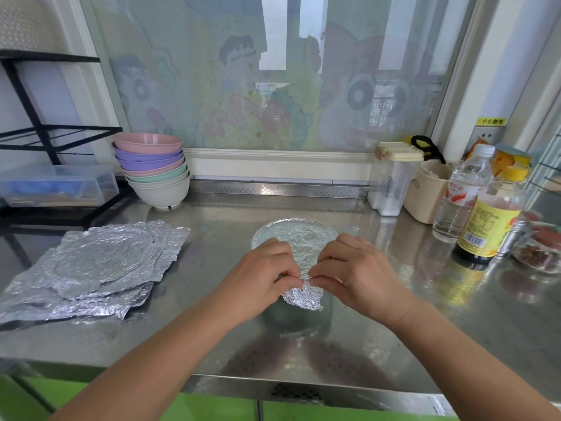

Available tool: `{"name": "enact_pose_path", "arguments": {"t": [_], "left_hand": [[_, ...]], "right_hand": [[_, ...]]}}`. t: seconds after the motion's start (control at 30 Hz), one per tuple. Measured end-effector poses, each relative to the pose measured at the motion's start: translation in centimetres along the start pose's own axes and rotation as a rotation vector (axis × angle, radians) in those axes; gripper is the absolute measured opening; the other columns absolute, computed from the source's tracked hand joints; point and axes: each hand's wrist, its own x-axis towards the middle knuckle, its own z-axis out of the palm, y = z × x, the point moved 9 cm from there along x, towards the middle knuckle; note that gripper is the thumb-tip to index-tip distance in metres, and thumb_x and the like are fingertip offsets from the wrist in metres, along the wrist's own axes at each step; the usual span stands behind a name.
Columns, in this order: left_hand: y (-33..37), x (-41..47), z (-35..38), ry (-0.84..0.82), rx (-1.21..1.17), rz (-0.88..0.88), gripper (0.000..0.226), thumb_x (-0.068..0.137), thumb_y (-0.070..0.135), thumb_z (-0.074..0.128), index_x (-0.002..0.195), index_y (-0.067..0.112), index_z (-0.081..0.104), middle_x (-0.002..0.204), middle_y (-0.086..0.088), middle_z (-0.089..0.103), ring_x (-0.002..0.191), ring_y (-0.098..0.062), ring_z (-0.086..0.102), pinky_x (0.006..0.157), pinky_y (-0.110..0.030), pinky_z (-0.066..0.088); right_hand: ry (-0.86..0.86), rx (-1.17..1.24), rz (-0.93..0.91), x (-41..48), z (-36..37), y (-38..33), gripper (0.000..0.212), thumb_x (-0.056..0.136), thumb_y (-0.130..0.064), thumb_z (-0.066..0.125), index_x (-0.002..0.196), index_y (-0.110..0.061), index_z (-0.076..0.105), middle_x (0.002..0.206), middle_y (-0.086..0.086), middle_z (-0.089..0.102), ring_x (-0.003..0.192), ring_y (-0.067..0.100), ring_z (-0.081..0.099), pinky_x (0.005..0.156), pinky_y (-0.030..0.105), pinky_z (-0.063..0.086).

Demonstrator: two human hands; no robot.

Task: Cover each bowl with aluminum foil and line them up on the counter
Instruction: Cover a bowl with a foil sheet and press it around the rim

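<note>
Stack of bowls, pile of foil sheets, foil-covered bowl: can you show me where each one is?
stack of bowls (148, 156): head view, side of a purple bowl mid-stack.
pile of foil sheets (100, 259): head view, middle of the top sheet.
foil-covered bowl (299, 235): head view, foil stretched over its top.

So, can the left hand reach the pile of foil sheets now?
Probably yes: bare counter lies between the left hand and the foil sheets, though it must first release the foil flap it pinches.
</note>
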Motion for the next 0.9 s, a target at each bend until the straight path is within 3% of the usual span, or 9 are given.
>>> {"name": "enact_pose_path", "arguments": {"t": [0.23,0.43,0.6,0.8,0.9], "left_hand": [[-0.4,-0.3,-0.4,-0.012,-0.021,-0.005,0.015,0.076,0.033,0.075,0.079,0.018,0.072,0.080,0.010,0.056,0.081,-0.006,0.051,0.072,-0.021,0.044],[-0.1,0.0,0.1,-0.039,0.037,0.029,0.016,0.080,0.033,0.072,0.075,0.018,0.067,0.078,0.014,0.051,0.078,0.000,0.043,0.069,-0.017,0.039],[-0.7,-0.3,-1.0,-0.028,-0.008,0.031,0.018,0.079,0.035,0.072,0.075,0.018,0.069,0.078,0.012,0.055,0.078,-0.004,0.048,0.071,-0.020,0.042],[-0.6,-0.4,-0.8,-0.017,-0.022,0.028,0.028,0.076,0.044,0.070,0.083,0.017,0.072,0.084,0.010,0.055,0.082,-0.004,0.049,0.075,-0.020,0.042],[0.1,-0.2,0.0,-0.031,0.000,0.045,0.019,0.079,0.037,0.071,0.080,0.018,0.070,0.081,0.013,0.052,0.080,0.000,0.045,0.071,-0.023,0.042]], "right_hand": [[-0.002,-0.006,0.008,-0.1,-0.1,0.5,0.021,0.086,-0.042,0.063,0.078,-0.027,0.075,0.080,-0.009,0.064,0.074,0.018,0.057,0.059,0.032,0.046],[-0.019,-0.001,0.007,0.1,0.3,-0.1,0.021,0.086,-0.044,0.063,0.079,-0.029,0.075,0.080,-0.010,0.064,0.074,0.019,0.059,0.060,0.033,0.046],[-0.017,0.077,0.051,-0.3,-0.3,1.0,0.025,0.085,-0.050,0.064,0.083,-0.029,0.077,0.084,-0.010,0.065,0.078,0.016,0.057,0.063,0.033,0.048],[-0.007,0.045,0.034,0.1,0.0,0.2,0.021,0.085,-0.043,0.065,0.077,-0.027,0.075,0.080,-0.010,0.064,0.075,0.017,0.056,0.061,0.033,0.047],[-0.005,0.028,0.026,0.3,0.3,-0.3,0.021,0.086,-0.042,0.064,0.077,-0.026,0.074,0.078,-0.010,0.063,0.074,0.018,0.056,0.060,0.034,0.046]]}}
